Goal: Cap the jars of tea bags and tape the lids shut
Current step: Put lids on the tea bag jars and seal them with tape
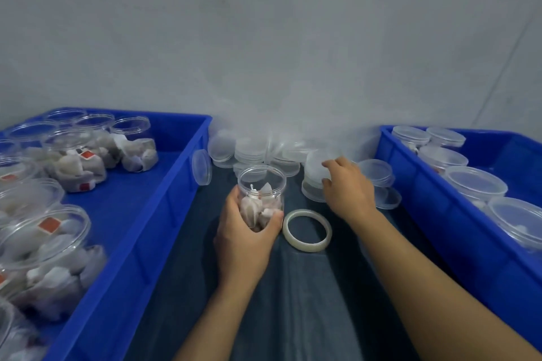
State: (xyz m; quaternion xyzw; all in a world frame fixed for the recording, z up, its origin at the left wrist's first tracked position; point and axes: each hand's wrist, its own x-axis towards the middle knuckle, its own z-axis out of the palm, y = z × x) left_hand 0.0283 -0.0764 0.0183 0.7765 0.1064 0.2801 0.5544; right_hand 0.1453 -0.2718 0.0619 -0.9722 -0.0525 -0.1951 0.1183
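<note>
Item: open clear jar of tea bags (261, 195), upright on the dark cloth-covered table (308, 302), between the two blue crates. No lid on it; mouth open.

Left hand (245, 233): wrapped round the lower half of the jar, thumb on the near right side, holding it steady on the cloth.

Right hand (346, 184): reaching to the pile of clear lids (255, 149) against the wall, fingers curled over the edge of one tilted lid (318, 165) atop a short stack. Whether the lid is lifted clear of the stack cannot be told.

Roll of clear tape (307, 231): flat on the cloth, just beside the jar on its right, untouched.

Left blue crate (164, 208): uncapped jars of tea bags. Right blue crate (440, 214): jars with lids on; tape on them too faint to tell.

Step in hand, as judged: fetching a lid for the held jar; capping not yet done, taping not begun.

Next move calls for: bringing the lid level over the jar's mouth, seating and turning or pressing it down while the left hand keeps the jar from rotating, with no tea bag string caught under the rim. Then the tape.
</note>
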